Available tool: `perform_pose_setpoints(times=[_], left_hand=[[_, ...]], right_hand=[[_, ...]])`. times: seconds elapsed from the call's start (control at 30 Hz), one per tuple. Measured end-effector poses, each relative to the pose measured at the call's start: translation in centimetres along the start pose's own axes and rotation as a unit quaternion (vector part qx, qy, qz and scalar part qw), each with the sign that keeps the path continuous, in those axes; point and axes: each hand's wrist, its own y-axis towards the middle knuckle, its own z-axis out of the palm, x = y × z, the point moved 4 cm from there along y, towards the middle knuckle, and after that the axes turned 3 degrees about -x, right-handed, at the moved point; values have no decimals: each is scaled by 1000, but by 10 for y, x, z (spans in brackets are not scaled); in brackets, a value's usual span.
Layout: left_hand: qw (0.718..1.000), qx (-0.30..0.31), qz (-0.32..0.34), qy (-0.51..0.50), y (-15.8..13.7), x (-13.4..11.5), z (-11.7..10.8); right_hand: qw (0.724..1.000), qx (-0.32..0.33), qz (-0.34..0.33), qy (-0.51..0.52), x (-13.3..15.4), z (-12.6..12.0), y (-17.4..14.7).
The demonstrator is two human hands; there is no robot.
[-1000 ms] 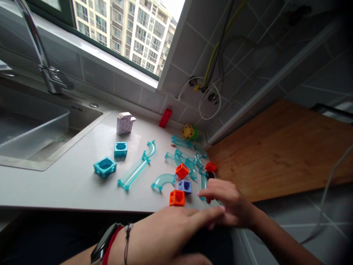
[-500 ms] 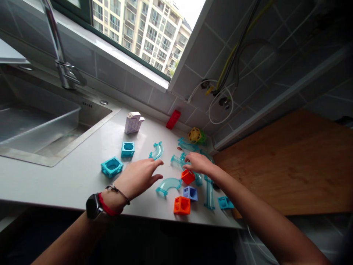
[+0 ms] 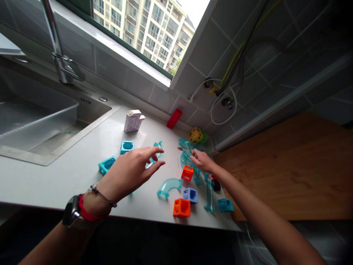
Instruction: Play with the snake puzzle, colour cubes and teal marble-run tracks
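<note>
My left hand (image 3: pixel 132 167) hovers over the counter with fingers and thumb apart, holding nothing. It partly hides a curved translucent teal track piece (image 3: pixel 159 149) and two teal cube blocks, one behind (image 3: pixel 127 146) and one beside the wrist (image 3: pixel 106 165). My right hand (image 3: pixel 203 161) is closed at the fingertips on a translucent teal track piece (image 3: pixel 188 146) at the pile; the fingers cover part of it. Below that hand are an orange cube block (image 3: pixel 187 173), a lavender cube block (image 3: pixel 190 195) and another orange cube block (image 3: pixel 181 208). A curved teal track piece (image 3: pixel 169 186) lies between the hands.
A sink (image 3: pixel 52 160) with a clear plastic bin (image 3: pixel 63 114) and faucet (image 3: pixel 59 66) is at left. A patterned box (image 3: pixel 133 121), red block (image 3: pixel 174 118) and yellow lattice ball (image 3: pixel 195 135) stand toward the wall. A wooden board (image 3: pixel 286 169) is at right.
My left hand has moved left and nearer, now covering part of the teal blocks. My right hand has shifted slightly right, its fingers closing on a track piece. The nearby orange cube has turned slightly.
</note>
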Motion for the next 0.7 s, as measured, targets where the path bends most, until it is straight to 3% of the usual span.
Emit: perform_pose_setpoints(times=[0.23,0.47,0.7], left_hand=[[1000,15,21,-2,-1,-9,17],[995,83,53,2,-4,-21,49],[989,125,75,-3,-9,-28,71]], right_hand=[[981,-180,62,22,-8,-8,-24],[968,-223,101,59,-3,-19,-41],[910,-274,188,247,-17,-35,-39]])
